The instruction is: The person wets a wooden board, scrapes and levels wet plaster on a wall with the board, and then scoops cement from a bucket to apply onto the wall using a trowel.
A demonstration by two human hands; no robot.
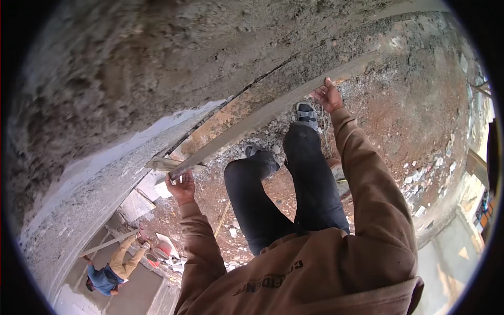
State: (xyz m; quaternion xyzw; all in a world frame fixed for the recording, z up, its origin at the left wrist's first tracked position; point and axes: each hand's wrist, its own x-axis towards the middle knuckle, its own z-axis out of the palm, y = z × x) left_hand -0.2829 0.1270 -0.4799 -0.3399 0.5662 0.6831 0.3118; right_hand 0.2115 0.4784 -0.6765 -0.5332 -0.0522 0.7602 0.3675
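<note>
A long, narrow grey board (273,109) runs slantwise in front of me, along the foot of a rough plastered wall (157,68). Its near left end rests in my left hand (181,188), the fingers closed around its lower edge. Farther up on the right, my right hand (328,97) grips the same edge, thumb and fingers on the board. Between this board and the wall lies a wider orange-brown plank (223,126), stained with mortar. A short piece of wood (163,163) sits beside the left end.
Rubble and reddish soil (388,136) cover the ground around my shoes (307,114). Pale blocks (137,203) lie by the wall at left. Lower left, another person (113,273) in a blue top handles a long bar, near red buckets (153,259). White fragments (417,176) are scattered at right.
</note>
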